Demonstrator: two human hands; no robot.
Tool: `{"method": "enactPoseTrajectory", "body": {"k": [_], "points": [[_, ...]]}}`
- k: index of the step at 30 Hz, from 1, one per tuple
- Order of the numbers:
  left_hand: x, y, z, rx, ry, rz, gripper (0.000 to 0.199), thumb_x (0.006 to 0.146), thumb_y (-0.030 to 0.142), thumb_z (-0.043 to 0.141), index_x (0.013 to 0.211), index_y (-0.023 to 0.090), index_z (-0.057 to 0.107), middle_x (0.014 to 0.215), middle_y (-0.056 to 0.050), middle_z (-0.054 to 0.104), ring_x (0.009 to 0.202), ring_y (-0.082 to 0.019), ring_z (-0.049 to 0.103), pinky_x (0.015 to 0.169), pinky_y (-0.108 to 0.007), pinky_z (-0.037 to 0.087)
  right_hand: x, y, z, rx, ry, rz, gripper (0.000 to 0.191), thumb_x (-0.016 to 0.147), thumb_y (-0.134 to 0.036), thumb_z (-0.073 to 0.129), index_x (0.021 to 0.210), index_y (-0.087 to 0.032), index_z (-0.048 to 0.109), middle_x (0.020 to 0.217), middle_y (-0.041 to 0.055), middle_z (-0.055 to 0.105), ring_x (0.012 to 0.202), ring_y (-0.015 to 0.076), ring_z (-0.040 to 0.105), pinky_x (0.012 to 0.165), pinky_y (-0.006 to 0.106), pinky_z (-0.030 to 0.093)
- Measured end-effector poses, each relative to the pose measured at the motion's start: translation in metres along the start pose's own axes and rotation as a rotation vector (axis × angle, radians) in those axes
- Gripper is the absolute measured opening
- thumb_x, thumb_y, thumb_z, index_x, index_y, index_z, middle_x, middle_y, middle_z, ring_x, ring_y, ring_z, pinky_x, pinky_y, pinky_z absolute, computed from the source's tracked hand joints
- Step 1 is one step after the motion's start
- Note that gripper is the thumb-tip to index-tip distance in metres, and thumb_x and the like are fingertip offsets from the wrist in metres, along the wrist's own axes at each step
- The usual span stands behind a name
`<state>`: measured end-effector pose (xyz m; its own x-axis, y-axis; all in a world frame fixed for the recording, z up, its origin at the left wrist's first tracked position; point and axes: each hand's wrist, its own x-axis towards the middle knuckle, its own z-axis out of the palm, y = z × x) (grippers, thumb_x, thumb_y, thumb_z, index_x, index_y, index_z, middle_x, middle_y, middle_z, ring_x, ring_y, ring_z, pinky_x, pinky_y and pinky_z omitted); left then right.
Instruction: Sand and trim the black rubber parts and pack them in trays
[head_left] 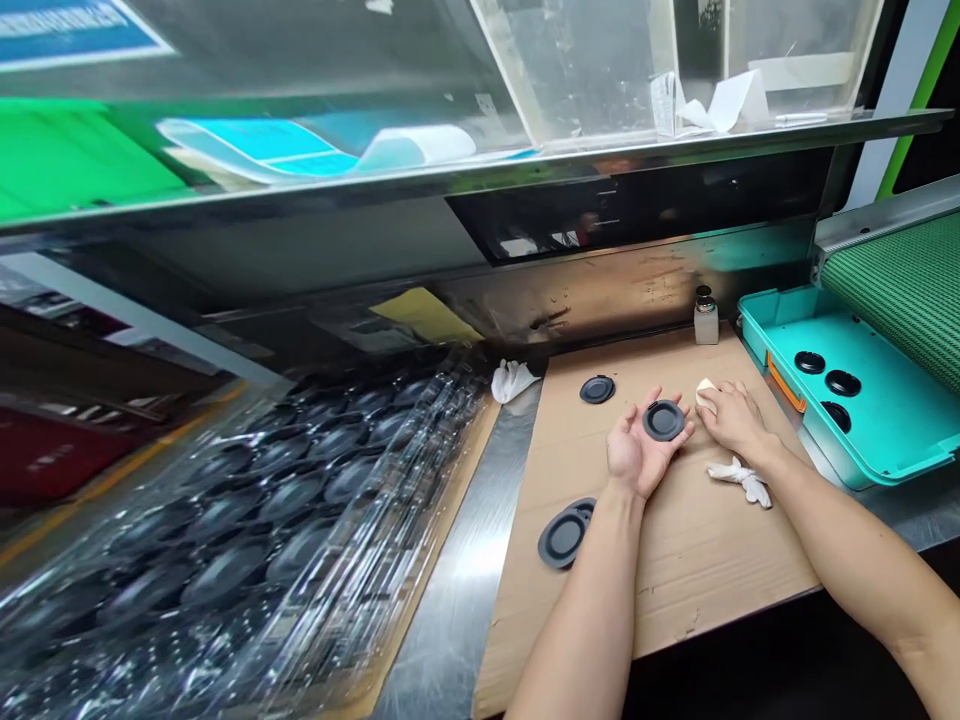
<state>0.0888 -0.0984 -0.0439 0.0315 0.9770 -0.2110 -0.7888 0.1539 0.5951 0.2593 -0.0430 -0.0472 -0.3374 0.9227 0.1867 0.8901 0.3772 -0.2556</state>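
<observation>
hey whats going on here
A person is at a cardboard-covered bench. Their left hand lies palm up with a black round rubber disc on it, while their right hand holds a white pad beside the disc's edge. More discs lie on the cardboard and in a teal tray.

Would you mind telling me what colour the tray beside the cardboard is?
The tray is turquoise, as the head view shows best.
</observation>
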Motion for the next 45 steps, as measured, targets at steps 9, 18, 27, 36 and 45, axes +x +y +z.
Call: {"method": "enactPoseTrajectory", "body": {"k": [9, 18, 27, 36, 45], "points": [[-0.032, -0.034, 0.027, 0.518, -0.061, 0.618, 0.080, 0.061, 0.008, 0.092, 0.134, 0.025, 0.061, 0.149, -0.014, 0.056, 0.145, -0.031, 0.046, 0.124, -0.043, 0.034, 0.000, -0.001, -0.002, -0.002, -0.011, 0.008, 0.032, 0.102, -0.030, 0.044, 0.124, -0.026, 0.068, 0.124, 0.0103, 0.065, 0.109, 0.0266, 0.052, 0.092, 0.035, 0.040], [-0.032, -0.033, 0.031, 0.422, 0.014, 0.578, 0.078, 0.073, 0.011, 0.086, 0.143, 0.023, 0.053, 0.152, -0.017, 0.052, 0.145, -0.030, 0.048, 0.120, -0.043, 0.042, 0.002, 0.002, -0.001, 0.010, -0.037, 0.039, 0.038, 0.100, -0.031, 0.048, 0.135, -0.027, 0.063, 0.131, 0.0117, 0.062, 0.114, 0.0292, 0.050, 0.092, 0.036, 0.040], [-0.032, -0.034, 0.030, 0.462, -0.011, 0.630, 0.083, 0.068, 0.009, 0.088, 0.142, 0.024, 0.054, 0.149, -0.015, 0.055, 0.140, -0.028, 0.053, 0.119, -0.041, 0.041, 0.003, 0.005, 0.003, 0.040, -0.017, 0.026, 0.038, 0.098, -0.030, 0.048, 0.133, -0.027, 0.065, 0.130, 0.0103, 0.063, 0.113, 0.0276, 0.050, 0.095, 0.035, 0.039], [0.003, -0.020, -0.008, 0.770, 0.282, 0.502, 0.013, 0.083, 0.014, 0.075, 0.083, 0.026, 0.073, 0.105, -0.011, 0.072, 0.148, -0.031, 0.033, 0.127, -0.049, 0.013, 0.002, 0.005, 0.010, 0.045, 0.063, 0.024, 0.036, 0.099, -0.040, 0.050, 0.126, -0.025, 0.068, 0.125, 0.0109, 0.065, 0.116, 0.0289, 0.050, 0.099, 0.037, 0.038], [-0.001, -0.010, -0.018, 0.914, 0.370, 0.564, 0.006, 0.089, 0.031, 0.071, 0.094, 0.029, 0.070, 0.121, -0.011, 0.065, 0.140, -0.031, 0.038, 0.123, -0.042, 0.020, 0.004, 0.009, 0.011, 0.074, 0.078, 0.019, 0.034, 0.098, -0.038, 0.051, 0.125, -0.025, 0.069, 0.125, 0.0105, 0.066, 0.117, 0.0287, 0.051, 0.099, 0.036, 0.039]]}}
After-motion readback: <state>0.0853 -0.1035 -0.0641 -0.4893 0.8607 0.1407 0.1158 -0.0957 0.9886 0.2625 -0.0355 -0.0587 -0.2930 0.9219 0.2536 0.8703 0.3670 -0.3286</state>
